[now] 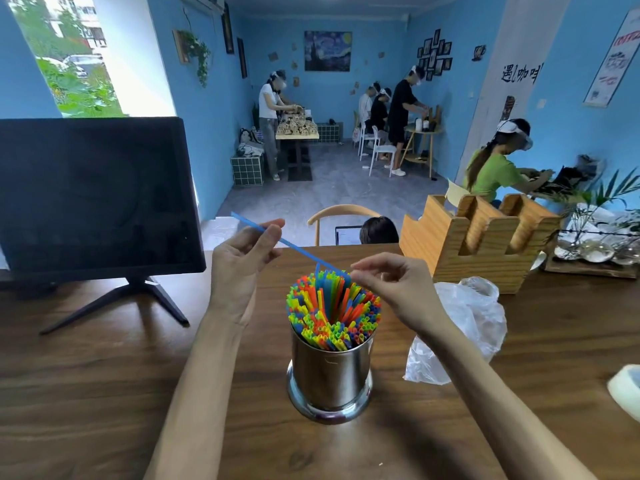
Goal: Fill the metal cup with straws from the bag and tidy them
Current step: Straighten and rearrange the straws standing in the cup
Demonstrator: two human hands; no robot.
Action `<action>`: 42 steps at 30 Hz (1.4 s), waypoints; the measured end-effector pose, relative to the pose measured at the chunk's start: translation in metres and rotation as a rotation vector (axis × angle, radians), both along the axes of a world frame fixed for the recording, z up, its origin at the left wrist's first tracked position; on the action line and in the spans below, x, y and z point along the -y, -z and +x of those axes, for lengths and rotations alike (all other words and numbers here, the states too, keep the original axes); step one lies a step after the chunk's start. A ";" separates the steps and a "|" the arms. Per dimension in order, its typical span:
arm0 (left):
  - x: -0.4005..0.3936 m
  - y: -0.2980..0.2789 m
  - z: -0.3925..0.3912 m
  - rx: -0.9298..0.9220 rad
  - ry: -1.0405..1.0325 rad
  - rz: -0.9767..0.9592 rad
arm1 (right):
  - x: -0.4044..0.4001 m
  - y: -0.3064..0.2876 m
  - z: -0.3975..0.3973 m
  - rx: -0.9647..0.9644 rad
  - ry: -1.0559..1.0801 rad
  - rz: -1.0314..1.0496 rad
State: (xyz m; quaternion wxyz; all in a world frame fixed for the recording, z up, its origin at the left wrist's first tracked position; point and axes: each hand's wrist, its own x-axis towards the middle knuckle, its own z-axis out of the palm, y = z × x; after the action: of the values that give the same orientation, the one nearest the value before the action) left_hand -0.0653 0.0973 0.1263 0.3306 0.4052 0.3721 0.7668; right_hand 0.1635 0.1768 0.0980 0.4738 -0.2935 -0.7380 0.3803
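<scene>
One loose blue straw going into a nearly full cup

The left hand pinches a blue straw; the right hand nips its lower end above the metal cup, mid-table near the front edge. Aim for a gap, lower it upright, then level the tips. The bag lies just right.

Dark monitor, wooden organizer

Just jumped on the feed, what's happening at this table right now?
A person is topping up a metal cup already packed with colourful straws. The left hand pinches one blue straw held at a slant above the cup, while the right hand pinches its lower end by the bundle. The plastic bag lies crumpled to the right.
</scene>
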 end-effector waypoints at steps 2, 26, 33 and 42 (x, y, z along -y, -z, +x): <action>-0.002 -0.001 0.003 -0.014 -0.004 0.020 | -0.001 0.001 0.002 0.050 0.062 0.032; 0.000 0.019 0.016 -1.074 0.053 -0.319 | -0.006 -0.026 -0.007 0.818 0.208 0.235; -0.001 0.020 0.017 -1.105 0.025 -0.349 | -0.004 -0.027 -0.009 0.774 0.182 0.277; -0.002 0.016 0.029 -0.905 -0.045 -0.143 | -0.005 -0.061 -0.002 0.123 0.186 0.141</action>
State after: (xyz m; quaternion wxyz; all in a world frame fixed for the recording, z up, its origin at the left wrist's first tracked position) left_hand -0.0367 0.0992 0.1105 0.1451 0.6673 0.5399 0.4921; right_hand 0.1612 0.1820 0.1586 0.4805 -0.3496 -0.7601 0.2630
